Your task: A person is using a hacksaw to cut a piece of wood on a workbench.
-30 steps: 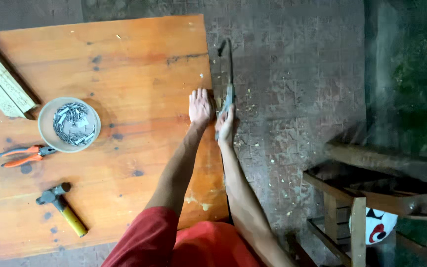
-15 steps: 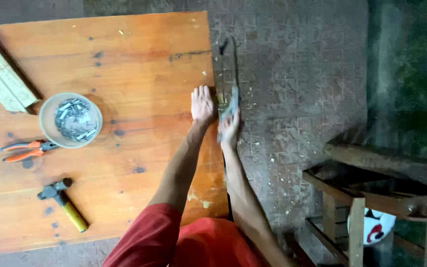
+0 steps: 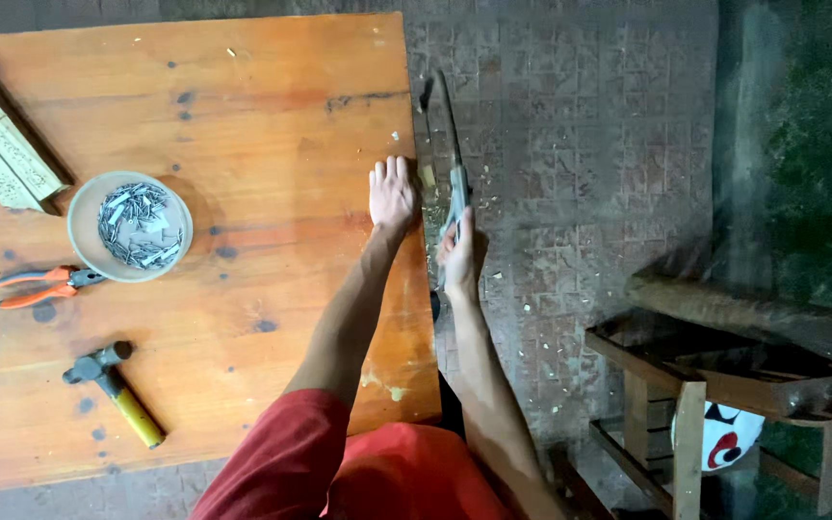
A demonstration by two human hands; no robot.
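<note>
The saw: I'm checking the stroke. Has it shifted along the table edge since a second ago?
Yes. The saw now reaches farther up along the table edge, away from the person.

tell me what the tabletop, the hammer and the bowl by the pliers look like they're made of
Tabletop: wood, glossy orange-brown varnish, grain and dark spots showing. Hammer: dark, dull metal head, yellow handle, material unclear. Bowl: pale grey, matte, perhaps plastic or ceramic, holding small shiny metal pieces.

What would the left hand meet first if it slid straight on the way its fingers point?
Probably nothing: ahead of the left hand lies only bare table up to its far edge. The saw runs beside it.
</note>
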